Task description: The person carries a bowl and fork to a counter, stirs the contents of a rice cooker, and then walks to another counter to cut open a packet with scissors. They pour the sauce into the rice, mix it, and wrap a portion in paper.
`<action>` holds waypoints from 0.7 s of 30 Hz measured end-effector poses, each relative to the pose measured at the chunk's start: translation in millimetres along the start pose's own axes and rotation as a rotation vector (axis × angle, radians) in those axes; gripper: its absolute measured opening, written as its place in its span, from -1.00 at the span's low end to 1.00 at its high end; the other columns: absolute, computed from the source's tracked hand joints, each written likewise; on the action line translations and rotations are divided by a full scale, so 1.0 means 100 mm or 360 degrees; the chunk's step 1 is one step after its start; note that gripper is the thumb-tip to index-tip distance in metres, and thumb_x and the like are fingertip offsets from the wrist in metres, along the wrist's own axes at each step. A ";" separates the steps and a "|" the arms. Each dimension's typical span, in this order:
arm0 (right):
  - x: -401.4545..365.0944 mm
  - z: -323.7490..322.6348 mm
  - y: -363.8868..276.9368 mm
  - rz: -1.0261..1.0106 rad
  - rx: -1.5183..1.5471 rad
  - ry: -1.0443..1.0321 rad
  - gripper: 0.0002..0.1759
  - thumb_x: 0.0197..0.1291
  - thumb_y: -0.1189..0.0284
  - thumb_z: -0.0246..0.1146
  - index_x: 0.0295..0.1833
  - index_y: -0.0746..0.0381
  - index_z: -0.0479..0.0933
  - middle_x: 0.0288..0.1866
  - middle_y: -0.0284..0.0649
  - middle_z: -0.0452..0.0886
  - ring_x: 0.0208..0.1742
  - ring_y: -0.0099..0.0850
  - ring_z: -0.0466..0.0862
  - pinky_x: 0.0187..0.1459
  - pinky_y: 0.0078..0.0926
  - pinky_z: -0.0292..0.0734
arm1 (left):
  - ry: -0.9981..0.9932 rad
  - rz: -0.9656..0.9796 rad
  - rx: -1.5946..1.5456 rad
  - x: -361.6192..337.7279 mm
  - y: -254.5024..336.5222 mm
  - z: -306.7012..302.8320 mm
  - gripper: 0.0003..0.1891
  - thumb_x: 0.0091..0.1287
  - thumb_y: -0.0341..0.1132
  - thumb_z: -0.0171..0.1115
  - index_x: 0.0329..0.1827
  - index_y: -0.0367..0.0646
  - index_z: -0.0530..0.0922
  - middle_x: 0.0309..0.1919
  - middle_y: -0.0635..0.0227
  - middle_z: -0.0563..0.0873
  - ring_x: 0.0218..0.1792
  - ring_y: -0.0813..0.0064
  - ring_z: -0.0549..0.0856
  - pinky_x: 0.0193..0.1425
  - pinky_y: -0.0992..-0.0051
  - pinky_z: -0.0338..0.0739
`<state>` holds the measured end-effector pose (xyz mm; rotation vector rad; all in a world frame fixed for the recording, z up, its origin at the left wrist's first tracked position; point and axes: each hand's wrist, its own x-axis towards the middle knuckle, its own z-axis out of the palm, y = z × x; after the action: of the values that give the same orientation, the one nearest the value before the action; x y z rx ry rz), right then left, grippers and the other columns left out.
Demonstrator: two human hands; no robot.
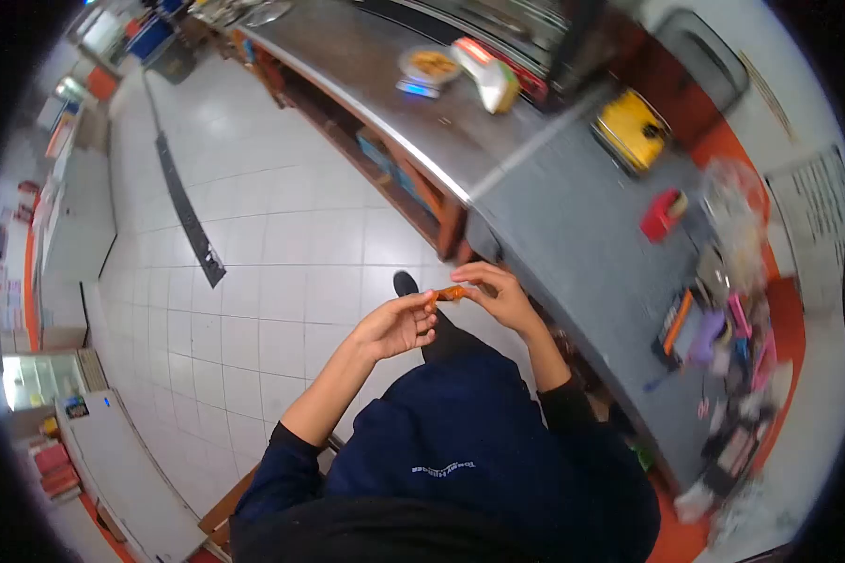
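Note:
Between my two hands is a small, shiny orange piece (451, 294), which looks like a twisted wrapper; its exact kind is too small to make out. My left hand (394, 328) pinches its left end between thumb and forefinger, the other fingers curled below. At the right end, the thumb and fingertips of my right hand (500, 298) close on the same piece. Both hands are held in front of my body, above the tiled floor and beside the corner of the counter.
A grey counter (554, 225) runs along my right, carrying a yellow appliance (632, 131), a red tape roll (664, 215) and clutter by the wall. Farther off, a bowl of food (431, 64) sits on a metal worktop (347, 56). A dark strip (183, 202) crosses the floor.

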<state>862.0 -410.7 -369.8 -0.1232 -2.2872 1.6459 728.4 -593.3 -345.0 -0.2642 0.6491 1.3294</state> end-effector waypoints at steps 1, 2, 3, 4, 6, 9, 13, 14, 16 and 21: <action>0.37 0.08 0.01 0.0072 0.0171 -0.0050 -0.73 0.13 0.56 0.23 -0.02 0.21 0.58 -0.01 -0.24 0.60 0.04 -0.40 0.57 0.00 -0.50 0.49 | 0.0011 0.0056 -0.0027 -0.04 0.33 -0.06 -0.89 0.32 -0.24 0.17 -0.27 -0.05 0.55 -0.47 0.55 0.60 -0.35 0.60 0.61 -0.24 0.51 0.53; 0.74 0.18 0.12 0.0052 0.0320 -0.0108 -0.76 0.15 0.58 0.21 -0.03 0.27 0.57 0.01 -0.21 0.59 0.01 -0.41 0.59 0.02 -0.50 0.50 | 0.0008 0.0134 -0.0070 -0.09 0.66 -0.12 -0.87 0.33 -0.22 0.15 -0.28 -0.06 0.55 -0.47 0.53 0.60 -0.34 0.61 0.61 -0.23 0.51 0.51; 1.13 0.28 0.19 0.0031 0.0335 -0.0189 -0.76 0.15 0.58 0.21 -0.03 0.27 0.57 0.01 -0.21 0.59 0.01 -0.41 0.59 0.02 -0.50 0.50 | 0.0007 0.0223 -0.0119 -0.15 1.00 -0.16 -0.85 0.34 -0.21 0.14 -0.29 -0.07 0.55 -0.46 0.52 0.61 -0.33 0.61 0.60 -0.22 0.51 0.49; 1.52 0.39 0.25 0.0059 0.0475 -0.0204 -0.76 0.16 0.58 0.20 -0.03 0.29 0.57 0.01 -0.19 0.59 0.01 -0.42 0.59 0.02 -0.50 0.50 | -0.0024 0.0319 -0.0158 -0.22 1.33 -0.21 -0.84 0.34 -0.21 0.13 -0.30 -0.09 0.53 -0.46 0.50 0.61 -0.33 0.61 0.60 -0.23 0.50 0.50; 2.36 0.69 0.31 0.0038 0.0617 -0.0244 -0.77 0.14 0.59 0.23 -0.06 0.34 0.56 -0.03 -0.17 0.60 -0.01 -0.43 0.59 0.01 -0.51 0.51 | 0.0035 0.0497 -0.0226 -0.42 1.98 -0.29 -0.84 0.35 -0.21 0.12 -0.30 -0.09 0.53 -0.47 0.50 0.61 -0.33 0.60 0.60 -0.23 0.50 0.50; 3.49 1.13 0.22 -0.0077 0.0539 -0.0394 -0.80 0.13 0.58 0.24 -0.10 0.35 0.57 -0.09 -0.17 0.61 -0.06 -0.43 0.61 -0.01 -0.52 0.51 | 0.0068 0.0752 -0.0376 -0.73 2.72 -0.44 -0.83 0.36 -0.21 0.10 -0.30 -0.10 0.53 -0.46 0.48 0.61 -0.34 0.59 0.60 -0.23 0.50 0.50; 4.95 1.86 0.29 -0.0221 0.0518 -0.0479 -0.87 0.13 0.57 0.25 -0.19 0.37 0.58 -0.23 -0.20 0.65 -0.17 -0.47 0.64 -0.08 -0.54 0.52 | 0.0047 0.1097 -0.0649 -0.99 3.75 -0.88 -0.83 0.34 -0.20 0.14 -0.16 -0.08 0.54 -0.47 0.50 0.60 -0.42 0.60 0.59 -0.32 0.58 0.53; 5.28 2.03 0.36 -0.0245 0.0549 -0.0447 -0.88 0.14 0.57 0.24 -0.20 0.38 0.57 -0.26 -0.20 0.65 -0.20 -0.47 0.64 -0.12 -0.56 0.53 | 0.0021 0.1163 -0.0800 -1.04 3.99 -0.98 -0.78 0.35 -0.15 0.12 -0.13 -0.09 0.53 -0.46 0.50 0.61 -0.42 0.59 0.59 -0.33 0.58 0.54; 5.97 2.30 0.33 -0.0278 0.0553 -0.0408 -0.88 0.15 0.56 0.24 -0.20 0.37 0.57 -0.28 -0.20 0.65 -0.26 -0.46 0.65 -0.20 -0.55 0.55 | -0.0066 0.1229 -0.1013 -1.12 4.53 -1.13 -0.63 0.36 0.01 0.06 -0.05 -0.11 0.53 -0.41 0.46 0.63 -0.44 0.55 0.60 -0.37 0.60 0.57; 7.73 2.46 0.22 -0.0461 0.0267 -0.0263 -0.90 0.14 0.56 0.23 -0.22 0.34 0.56 -0.30 -0.16 0.64 -0.29 -0.41 0.66 -0.26 -0.52 0.56 | 0.0044 0.1169 -0.0799 -1.22 6.08 -1.61 -0.53 0.31 0.12 0.07 -0.03 -0.11 0.53 -0.36 0.42 0.61 -0.41 0.54 0.59 -0.37 0.59 0.54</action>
<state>53.5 -431.0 -300.7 0.3777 -2.1443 1.7354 90.7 -630.7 -293.6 -0.4753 0.4326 2.2006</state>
